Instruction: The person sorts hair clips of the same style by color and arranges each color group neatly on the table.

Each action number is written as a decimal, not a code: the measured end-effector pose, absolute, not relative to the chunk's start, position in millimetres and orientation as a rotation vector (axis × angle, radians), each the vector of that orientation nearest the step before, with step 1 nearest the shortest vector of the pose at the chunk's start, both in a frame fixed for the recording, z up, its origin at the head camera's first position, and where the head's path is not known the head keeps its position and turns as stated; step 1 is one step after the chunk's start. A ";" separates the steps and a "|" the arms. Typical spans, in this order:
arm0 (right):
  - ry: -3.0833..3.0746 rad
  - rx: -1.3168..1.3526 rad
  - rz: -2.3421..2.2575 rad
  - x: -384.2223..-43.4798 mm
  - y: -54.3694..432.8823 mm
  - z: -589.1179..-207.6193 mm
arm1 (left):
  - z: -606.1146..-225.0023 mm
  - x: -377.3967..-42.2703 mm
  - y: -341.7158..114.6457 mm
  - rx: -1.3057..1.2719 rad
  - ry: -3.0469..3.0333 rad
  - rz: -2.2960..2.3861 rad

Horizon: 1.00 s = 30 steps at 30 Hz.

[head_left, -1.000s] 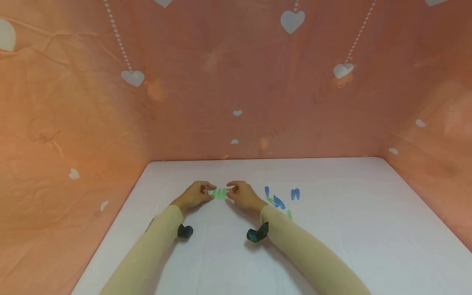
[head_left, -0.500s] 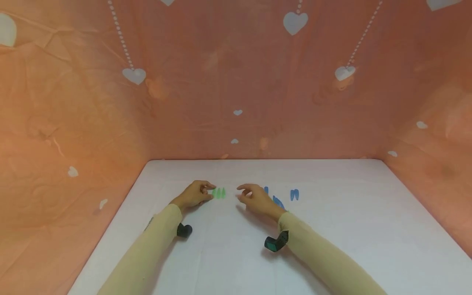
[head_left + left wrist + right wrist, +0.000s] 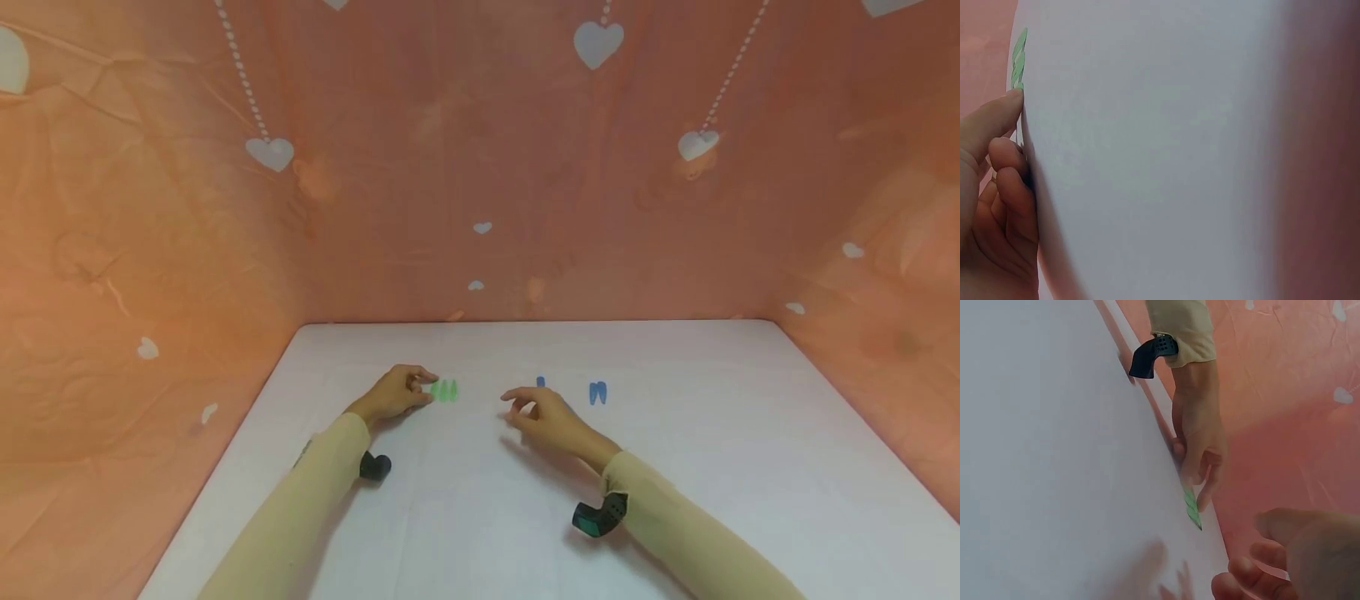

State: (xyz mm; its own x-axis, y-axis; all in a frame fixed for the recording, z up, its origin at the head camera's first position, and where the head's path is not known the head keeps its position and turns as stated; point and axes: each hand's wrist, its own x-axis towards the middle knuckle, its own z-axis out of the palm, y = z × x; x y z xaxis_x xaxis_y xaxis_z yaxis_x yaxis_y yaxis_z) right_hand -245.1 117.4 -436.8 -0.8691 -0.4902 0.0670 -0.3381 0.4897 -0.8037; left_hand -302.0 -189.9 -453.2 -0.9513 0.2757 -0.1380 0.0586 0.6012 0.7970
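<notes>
Three slim green petal-shaped pieces (image 3: 444,390) lie side by side on the white table. At their left end my left hand (image 3: 393,390) pinches the leftmost piece lengthwise, index finger at its far tip and thumb at its near tip. The left wrist view shows the thumb against a green piece (image 3: 1019,62). My right hand (image 3: 557,423) hovers to the right with loosely bent fingers and nothing between them. Just behind it, one blue petal-shaped piece (image 3: 540,381) is partly hidden. The right wrist view shows the right fingers (image 3: 1266,575) apart from the green pieces (image 3: 1192,509).
Two blue pieces (image 3: 597,392) lie together farther right. Other loose pieces are covered by the right hand and forearm. The white table (image 3: 465,517) ends at an orange cloth backdrop (image 3: 375,208) with white hearts. Each wrist carries a black camera (image 3: 600,515).
My right hand has left the green row and moved right and slightly nearer, covering some of the loose blue and green pieces. My left hand has stayed at the row.
</notes>
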 end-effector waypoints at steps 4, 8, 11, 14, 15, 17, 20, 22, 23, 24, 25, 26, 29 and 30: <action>2.570 -0.704 -1.314 -237.6 130.4 -438.2 | -455.6 -303.1 -190.9 0.294 2.577 1.262; 2.581 -0.671 -1.314 -232.0 143.7 -438.6 | -455.7 -302.6 -191.3 0.284 2.562 1.270; 2.588 -0.641 -1.321 -229.2 154.5 -439.3 | -455.7 -302.2 -191.4 0.281 2.557 1.276; 2.595 -0.642 -1.341 -227.1 166.2 -440.2 | -456.1 -302.1 -191.5 0.291 2.565 1.271; 2.597 -0.636 -1.344 -226.4 170.2 -440.5 | -456.3 -301.9 -191.4 0.296 2.568 1.268; 2.601 -0.642 -1.348 -225.0 177.9 -441.0 | -456.7 -301.9 -191.2 0.301 2.571 1.265; 2.599 -0.640 -1.348 -222.8 188.5 -441.6 | -457.0 -301.9 -190.9 0.296 2.570 1.269; 2.603 -0.645 -1.353 -221.4 194.6 -442.4 | -457.0 -302.1 -190.8 0.289 2.569 1.271; 2.607 -0.637 -1.354 -220.7 197.3 -442.9 | -456.9 -302.1 -190.8 0.285 2.567 1.273; 2.608 -0.640 -1.356 -219.9 200.0 -443.5 | -456.8 -302.2 -190.9 0.282 2.566 1.274; 2.614 -0.631 -1.353 -219.1 202.7 -444.3 | -456.9 -302.4 -190.9 0.280 2.564 1.275; 2.613 -0.624 -1.353 -218.2 205.1 -445.0 | -456.6 -302.4 -190.8 0.279 2.563 1.277; 2.602 -0.576 -1.363 -215.1 211.8 -447.4 | -455.8 -302.6 -190.7 0.283 2.564 1.281; 2.597 -0.562 -1.371 -214.1 213.9 -448.0 | -455.4 -302.5 -190.5 0.286 2.565 1.281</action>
